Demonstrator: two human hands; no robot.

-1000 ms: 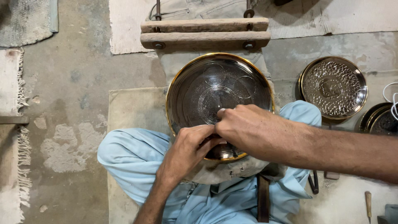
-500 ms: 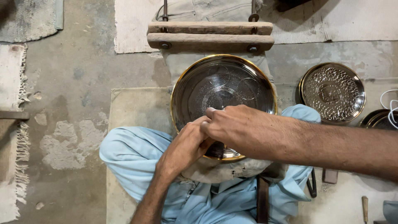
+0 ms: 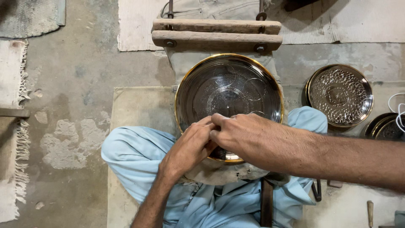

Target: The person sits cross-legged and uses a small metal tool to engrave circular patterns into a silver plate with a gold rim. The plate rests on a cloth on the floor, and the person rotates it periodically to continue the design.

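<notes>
A round dark metal plate (image 3: 230, 84) with a gold rim and faint scribed circles lies on a padded block in front of my crossed legs. My left hand (image 3: 190, 145) rests on the plate's near left edge with its fingers bunched. My right hand (image 3: 244, 135) reaches across from the right, and its fingertips meet the left hand's fingers over the plate. Whatever is pinched between the fingers is hidden. Both hands cover the near part of the plate.
Two worn wooden bars (image 3: 217, 36) with bolts lie beyond the plate. An embossed silver plate (image 3: 339, 95) sits on the floor at the right, more plates (image 3: 386, 126) beside it. A wooden-handled tool (image 3: 370, 213) lies at the bottom right. Fringed rugs (image 3: 12, 126) line the left.
Both hands have slid a little to the left along the plate's near edge, staying together. The plate has not turned noticeably.
</notes>
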